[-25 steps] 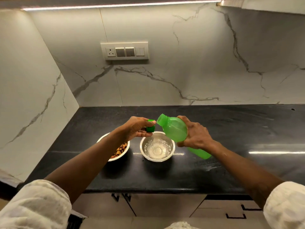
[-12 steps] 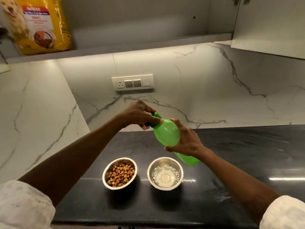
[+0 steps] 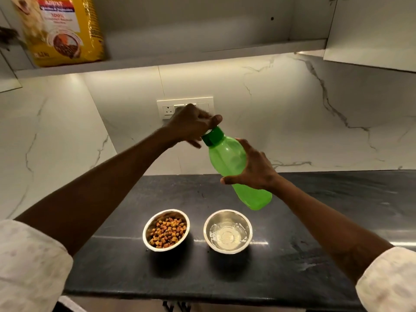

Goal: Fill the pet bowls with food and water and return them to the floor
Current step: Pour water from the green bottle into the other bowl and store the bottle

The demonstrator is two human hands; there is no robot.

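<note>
Two steel bowls stand side by side on the black counter (image 3: 315, 266). The left bowl (image 3: 166, 230) holds brown kibble. The right bowl (image 3: 227, 231) holds clear water. Above them I hold a green plastic bottle (image 3: 229, 161) tilted, its neck up and to the left. My right hand (image 3: 254, 167) wraps the bottle's middle from the right. My left hand (image 3: 191, 124) grips the dark green cap (image 3: 213, 136), which sits on the bottle's neck.
A yellow bag of dog food (image 3: 60, 28) stands on the shelf at the upper left. A switch panel (image 3: 166, 109) is on the marble wall behind my left hand. A cabinet door (image 3: 371, 30) hangs at the upper right.
The bottle has risen away from the water bowl and turned more upright. My left hand has brought the cap onto its neck. The view has tilted upward, bringing the shelf in.
</note>
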